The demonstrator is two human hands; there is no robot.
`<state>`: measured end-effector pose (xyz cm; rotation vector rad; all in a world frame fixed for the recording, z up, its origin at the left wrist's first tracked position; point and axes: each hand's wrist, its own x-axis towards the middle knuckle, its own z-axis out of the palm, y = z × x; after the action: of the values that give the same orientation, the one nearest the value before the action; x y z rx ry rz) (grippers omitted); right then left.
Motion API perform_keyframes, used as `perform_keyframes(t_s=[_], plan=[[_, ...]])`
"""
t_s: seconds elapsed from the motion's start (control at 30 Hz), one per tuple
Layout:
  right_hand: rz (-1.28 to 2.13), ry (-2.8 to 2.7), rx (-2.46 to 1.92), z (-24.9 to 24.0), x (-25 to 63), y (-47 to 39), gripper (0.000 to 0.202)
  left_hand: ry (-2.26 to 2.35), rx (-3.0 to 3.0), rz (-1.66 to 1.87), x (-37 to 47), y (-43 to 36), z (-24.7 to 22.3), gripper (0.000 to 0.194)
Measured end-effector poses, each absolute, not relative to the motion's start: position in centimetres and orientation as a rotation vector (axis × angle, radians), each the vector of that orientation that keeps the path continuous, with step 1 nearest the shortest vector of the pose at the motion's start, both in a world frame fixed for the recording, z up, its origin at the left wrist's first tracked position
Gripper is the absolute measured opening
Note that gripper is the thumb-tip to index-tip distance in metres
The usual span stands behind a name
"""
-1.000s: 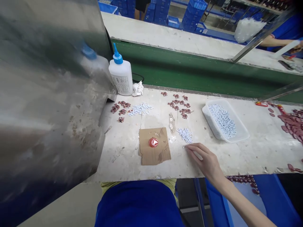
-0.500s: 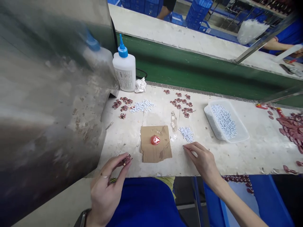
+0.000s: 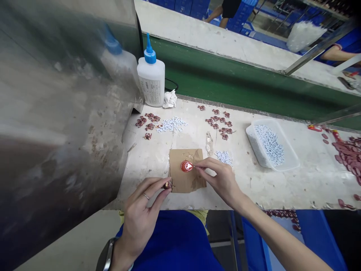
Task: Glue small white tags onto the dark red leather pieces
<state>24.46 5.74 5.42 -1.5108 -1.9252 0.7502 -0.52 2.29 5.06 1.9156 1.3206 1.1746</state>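
Note:
Between thumb and fingers, my left hand (image 3: 142, 212) pinches a small brown figure (image 3: 167, 184) with thin dark ends, just over the left edge of a piece of cardboard (image 3: 180, 184). On that cardboard lies a round red cap-like dish (image 3: 186, 166) with a glossy white and red inside. My right hand (image 3: 218, 178) is closed in a pinch, fingertips at the dish's right rim; whatever is in them is too small to make out. Small white-blue pieces (image 3: 224, 157) lie in a pile behind the right hand.
Brown figures (image 3: 218, 121) and another white-blue pile (image 3: 173, 124) lie farther back. A glue-type bottle (image 3: 152, 81) stands beside crumpled tissue (image 3: 170, 99) and a metal panel (image 3: 84, 113). Right are a plastic tub (image 3: 290, 160) of white-blue pieces and brown parts (image 3: 349, 152).
My right hand has moved left from beside the small white-blue pile to the red dish. My left hand has carried the brown figure rightward to the cardboard's edge. The view has shifted slightly.

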Motion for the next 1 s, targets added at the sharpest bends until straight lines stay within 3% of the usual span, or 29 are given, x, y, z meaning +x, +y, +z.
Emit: perform_keyframes(t_s=[0.33, 0.63, 1.0], plan=[[0.706, -1.958, -1.493, 5.4, 24.2, 6.4, 0.015, 1.351, 1.882, 1.124, -0.3, 2.3, 5.0, 0.02], [0.745, -1.934, -1.473, 5.3, 24.3, 6.1, 0.015, 1.296, 1.896, 1.134, 0.0, 2.5, 4.7, 0.025], [1.096, -1.551, -1.197, 10.1, 21.0, 3.1, 0.018, 1.246, 1.821, 1.22, 1.3, 2.2, 7.6, 0.025]])
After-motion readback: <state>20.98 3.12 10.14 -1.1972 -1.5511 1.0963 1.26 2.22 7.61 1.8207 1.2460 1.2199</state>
